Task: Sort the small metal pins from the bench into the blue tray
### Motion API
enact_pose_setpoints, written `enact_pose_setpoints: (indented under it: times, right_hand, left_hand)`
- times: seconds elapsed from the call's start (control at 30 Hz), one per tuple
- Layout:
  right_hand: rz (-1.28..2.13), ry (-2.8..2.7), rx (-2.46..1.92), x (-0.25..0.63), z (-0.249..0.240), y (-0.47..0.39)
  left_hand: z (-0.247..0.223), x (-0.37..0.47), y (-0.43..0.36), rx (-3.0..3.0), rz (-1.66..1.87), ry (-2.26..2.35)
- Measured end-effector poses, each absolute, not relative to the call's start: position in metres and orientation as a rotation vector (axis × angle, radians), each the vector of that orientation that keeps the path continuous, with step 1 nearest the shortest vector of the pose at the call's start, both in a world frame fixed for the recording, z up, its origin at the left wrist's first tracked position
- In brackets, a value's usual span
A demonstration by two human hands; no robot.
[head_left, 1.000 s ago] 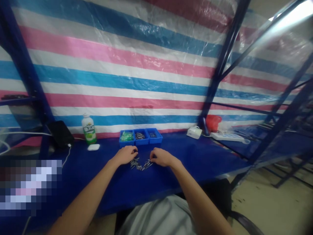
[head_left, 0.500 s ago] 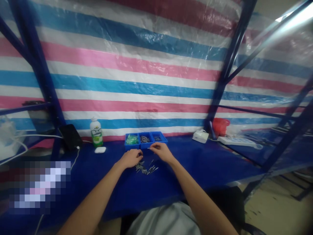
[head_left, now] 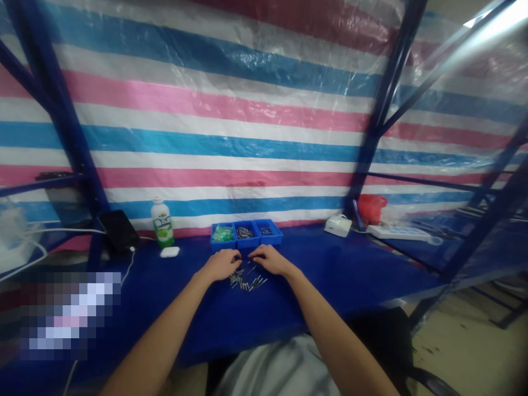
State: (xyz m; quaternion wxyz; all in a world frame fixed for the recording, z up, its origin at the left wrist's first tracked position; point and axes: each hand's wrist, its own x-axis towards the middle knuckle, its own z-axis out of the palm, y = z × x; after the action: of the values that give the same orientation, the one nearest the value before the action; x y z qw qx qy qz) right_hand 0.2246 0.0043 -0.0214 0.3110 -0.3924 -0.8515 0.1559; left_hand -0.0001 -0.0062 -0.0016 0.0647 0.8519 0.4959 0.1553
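My left hand (head_left: pixel 223 265) is at the left edge of a loose pile of thin metal pins (head_left: pixel 247 281) on the blue tabletop. Its fingers are curled together, and whatever they hold is too small to make out. Across a narrow gap, my right hand (head_left: pixel 271 260) hovers low over the top of the pile. Its thumb and forefinger are apart, with nothing visible between them; single small pins lie just below the fingertips. Behind both hands stands a row of three joined blue bins (head_left: pixel 270 240): green-looking packets (head_left: pixel 223 235) in the left one, small metal parts (head_left: pixel 245 233) in the others.
A white-and-green bottle (head_left: pixel 164 224), a white flat case (head_left: pixel 170 252) and a phone (head_left: pixel 119 230) with a cable are to the left. At right are a white box (head_left: pixel 338 225), a red bag (head_left: pixel 371 209) and a power strip (head_left: pixel 398 233). Blue frame posts flank the table.
My right hand has come down and slightly left, from in front of the bins toward the pile. The thin light piece at its fingertips no longer shows there. My left hand has barely moved.
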Motion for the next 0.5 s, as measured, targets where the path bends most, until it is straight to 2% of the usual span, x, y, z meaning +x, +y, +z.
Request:
enact_pose_setpoints:
  times: [0.1,0.23,0.5]
  right_hand:
    - [0.248,-2.320,-1.110,0.222,-0.027,0.008]
    - [0.199,-2.274,-1.163,0.219,-0.033,0.011]
    - [0.490,-2.030,-0.975,0.209,-0.020,-0.004]
  left_hand:
    - [-0.001,0.000,-0.007,2.558,0.468,1.494]
    - [-0.001,0.000,-0.009,2.561,0.515,1.477]
    - [0.003,0.006,-0.009,2.571,0.717,1.281]
